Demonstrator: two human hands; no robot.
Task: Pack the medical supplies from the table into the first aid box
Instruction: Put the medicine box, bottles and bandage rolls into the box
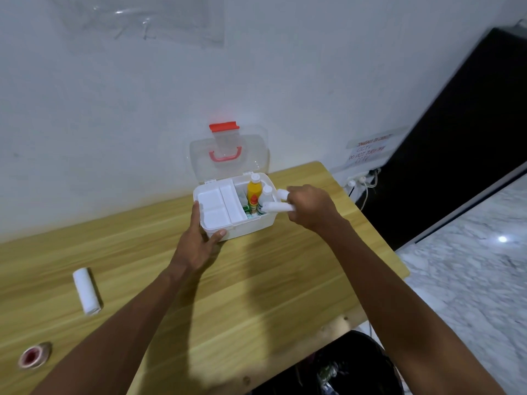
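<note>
The white first aid box [245, 226] stands open near the wall, its clear lid [228, 155] with red handle tipped back. A white divided tray [216, 206] fills its left half. On the right stand a yellow bottle [253, 189] and a small white bottle [266, 192]. My left hand [199, 240] grips the box's front left corner. My right hand [308, 206] holds two white bandage rolls [275, 207] over the box's right edge. Another white bandage roll [87, 290] lies on the table at the left, and a tape roll [34, 354] with a red core lies nearer me.
The wooden table [256, 280] ends at its right edge near a marble floor [470, 266]. A black bin [348, 366] sits under the front edge. Plugs and cables [362, 181] hang on the wall behind the right corner, beside a dark panel [456, 138].
</note>
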